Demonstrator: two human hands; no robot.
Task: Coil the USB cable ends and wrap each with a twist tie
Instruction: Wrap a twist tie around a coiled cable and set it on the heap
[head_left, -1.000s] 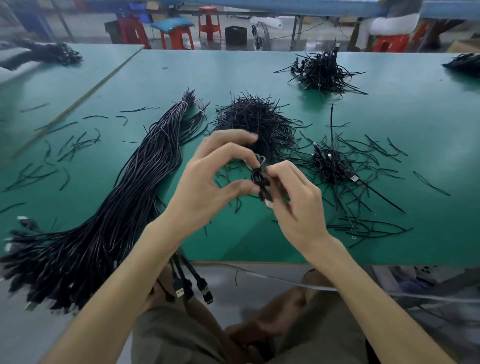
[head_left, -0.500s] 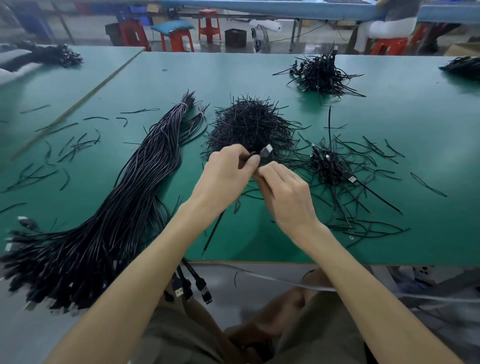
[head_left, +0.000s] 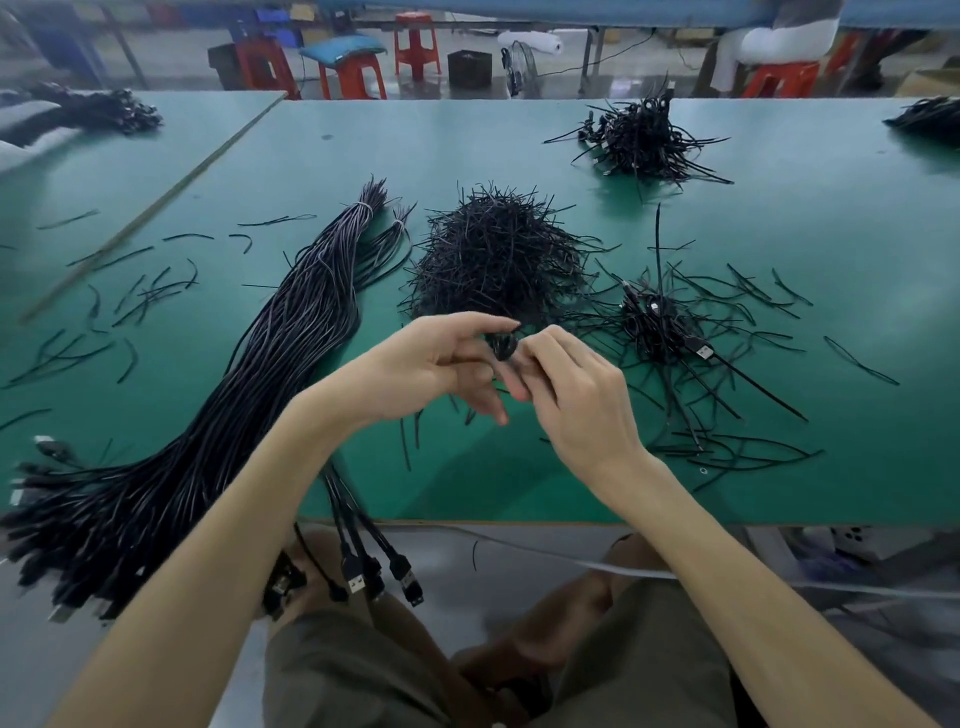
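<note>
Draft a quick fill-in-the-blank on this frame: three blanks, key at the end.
1. The left hand and right hand hold a small black coil above a ____ table.
2. The long cable bundle lies on the hands' ____ side.
3. The plastic stools past the table are ____ in colour.

Missing words: green; left; red.
</note>
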